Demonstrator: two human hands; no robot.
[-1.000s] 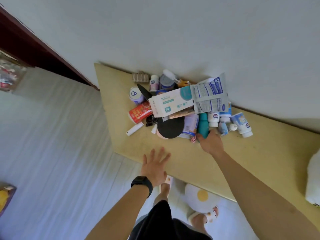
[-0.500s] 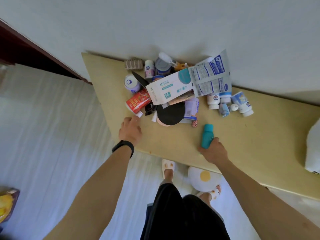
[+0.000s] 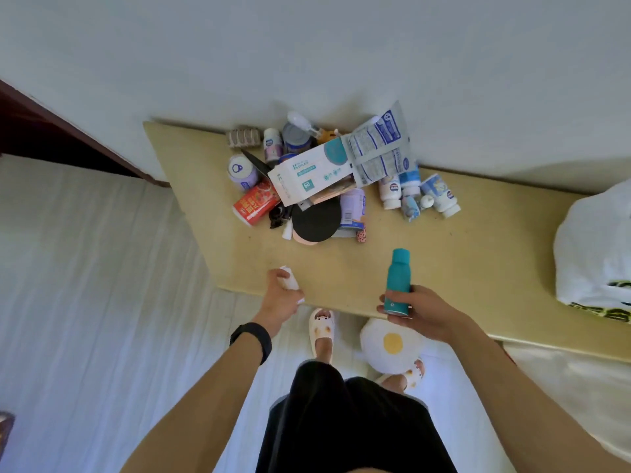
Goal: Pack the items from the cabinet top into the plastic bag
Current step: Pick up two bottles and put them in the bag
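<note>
— What's new here?
— Both hands have come back from the pile with something. The right hand (image 3: 423, 312) has fingers and thumb wrapped round the lower half of the teal bottle (image 3: 397, 281). The cap points toward the wall, and the bottle is held near the front edge of the cabinet top (image 3: 478, 254). The left hand (image 3: 281, 298) is curled round a small white tube (image 3: 289, 279), just over that same edge.
— And a second ago?
— The right hand was only reaching the bottle where it lay in the clutter, and the left hovered flat and empty. Half a second ago the left was closing on the tube beside the red can (image 3: 254, 204).
— What does that mean for the packing?
— Two things are out, I'd say, but neither is bagged yet. The plastic bag (image 3: 594, 254) sits at the right end of the top, well apart from both hands. I cannot tell whether its mouth is open. The white box (image 3: 309, 172) and the rest lie heaped by the wall
</note>
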